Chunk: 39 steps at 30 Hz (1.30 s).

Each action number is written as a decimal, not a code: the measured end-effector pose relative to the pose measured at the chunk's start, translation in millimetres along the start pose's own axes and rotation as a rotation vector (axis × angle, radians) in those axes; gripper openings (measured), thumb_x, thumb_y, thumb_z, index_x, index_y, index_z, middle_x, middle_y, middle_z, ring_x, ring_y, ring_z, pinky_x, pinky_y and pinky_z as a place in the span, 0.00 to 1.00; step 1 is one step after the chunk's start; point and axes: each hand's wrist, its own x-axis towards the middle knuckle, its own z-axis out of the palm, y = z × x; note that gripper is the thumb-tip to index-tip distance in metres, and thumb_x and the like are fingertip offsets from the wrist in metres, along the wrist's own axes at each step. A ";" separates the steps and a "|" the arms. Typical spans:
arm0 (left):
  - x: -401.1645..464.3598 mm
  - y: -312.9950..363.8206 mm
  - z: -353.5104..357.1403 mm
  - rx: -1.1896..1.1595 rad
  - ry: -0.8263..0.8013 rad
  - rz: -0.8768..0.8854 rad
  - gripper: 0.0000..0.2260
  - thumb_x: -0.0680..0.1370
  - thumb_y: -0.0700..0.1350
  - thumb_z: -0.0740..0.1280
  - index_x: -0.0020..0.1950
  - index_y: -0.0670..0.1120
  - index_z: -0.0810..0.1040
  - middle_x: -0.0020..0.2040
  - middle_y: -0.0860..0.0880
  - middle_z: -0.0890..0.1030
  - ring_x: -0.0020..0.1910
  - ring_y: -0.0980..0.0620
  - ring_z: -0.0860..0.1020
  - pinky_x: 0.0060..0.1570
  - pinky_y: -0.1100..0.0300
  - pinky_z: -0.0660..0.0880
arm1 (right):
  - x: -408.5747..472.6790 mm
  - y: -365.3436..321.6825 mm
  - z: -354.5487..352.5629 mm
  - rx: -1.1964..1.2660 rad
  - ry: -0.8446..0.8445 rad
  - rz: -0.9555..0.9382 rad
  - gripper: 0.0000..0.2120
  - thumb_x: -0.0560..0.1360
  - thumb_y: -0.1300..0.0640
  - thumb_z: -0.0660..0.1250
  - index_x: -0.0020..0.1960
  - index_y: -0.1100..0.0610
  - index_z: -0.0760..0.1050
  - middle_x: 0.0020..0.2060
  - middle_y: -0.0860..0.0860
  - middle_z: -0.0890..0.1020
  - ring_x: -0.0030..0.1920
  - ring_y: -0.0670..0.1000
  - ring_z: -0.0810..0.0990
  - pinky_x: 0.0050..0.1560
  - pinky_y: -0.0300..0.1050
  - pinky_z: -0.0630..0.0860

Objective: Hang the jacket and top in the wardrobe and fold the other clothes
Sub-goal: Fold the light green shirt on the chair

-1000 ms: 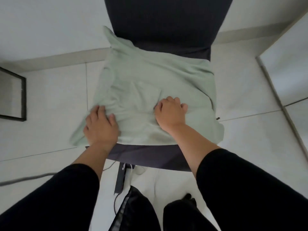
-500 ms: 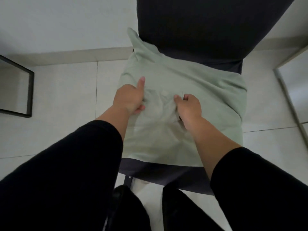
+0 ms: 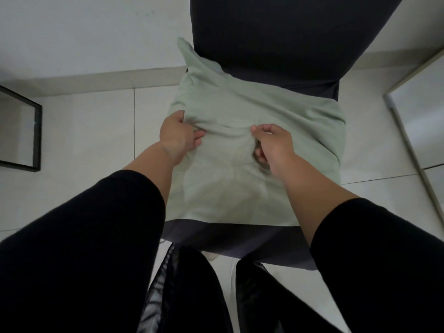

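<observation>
Where both palms pressed flat a second ago, the left hand (image 3: 179, 135) and right hand (image 3: 272, 146) now pinch the pale green garment (image 3: 240, 188) mid-panel on the chair seat (image 3: 240, 243), likely starting its next fold.

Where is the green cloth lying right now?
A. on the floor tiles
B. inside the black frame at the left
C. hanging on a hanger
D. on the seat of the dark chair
D: the pale green cloth is spread over the seat of the dark chair, and the left hand and right hand both pinch it near its middle.
</observation>
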 end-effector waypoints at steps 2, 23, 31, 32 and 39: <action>2.3 -9.4 -10.6 0.117 0.059 0.148 0.17 0.75 0.29 0.54 0.42 0.47 0.77 0.44 0.45 0.77 0.37 0.50 0.77 0.39 0.58 0.76 | -9.7 -1.0 -2.6 0.116 -0.064 0.008 0.04 0.78 0.56 0.65 0.45 0.55 0.72 0.32 0.51 0.75 0.23 0.48 0.76 0.29 0.42 0.74; -65.9 -85.4 -78.4 0.568 0.300 0.409 0.12 0.78 0.35 0.59 0.59 0.41 0.75 0.59 0.43 0.71 0.48 0.55 0.68 0.47 0.76 0.59 | -96.0 62.8 -0.9 -0.491 0.032 -0.319 0.17 0.73 0.67 0.61 0.59 0.55 0.68 0.51 0.52 0.71 0.42 0.48 0.71 0.46 0.41 0.70; -59.3 -95.5 -90.5 0.758 0.349 0.250 0.14 0.80 0.45 0.57 0.63 0.45 0.71 0.63 0.45 0.71 0.63 0.43 0.69 0.58 0.52 0.67 | -108.1 70.2 19.6 -1.147 0.186 -0.529 0.23 0.70 0.65 0.62 0.62 0.48 0.69 0.61 0.52 0.65 0.60 0.56 0.64 0.57 0.47 0.59; -55.6 -96.2 -93.2 0.762 0.342 0.178 0.15 0.80 0.47 0.56 0.64 0.45 0.70 0.64 0.45 0.72 0.64 0.42 0.68 0.60 0.50 0.67 | -109.1 69.9 24.4 -1.183 0.170 -0.558 0.23 0.69 0.64 0.63 0.62 0.47 0.70 0.63 0.52 0.63 0.63 0.56 0.62 0.60 0.49 0.55; -54.9 -120.1 -125.5 0.571 0.127 -0.240 0.26 0.81 0.60 0.48 0.65 0.42 0.70 0.60 0.43 0.75 0.60 0.41 0.74 0.62 0.49 0.68 | -94.2 52.5 71.3 -1.074 0.004 -0.630 0.15 0.79 0.55 0.55 0.64 0.49 0.69 0.62 0.50 0.70 0.64 0.53 0.66 0.62 0.51 0.56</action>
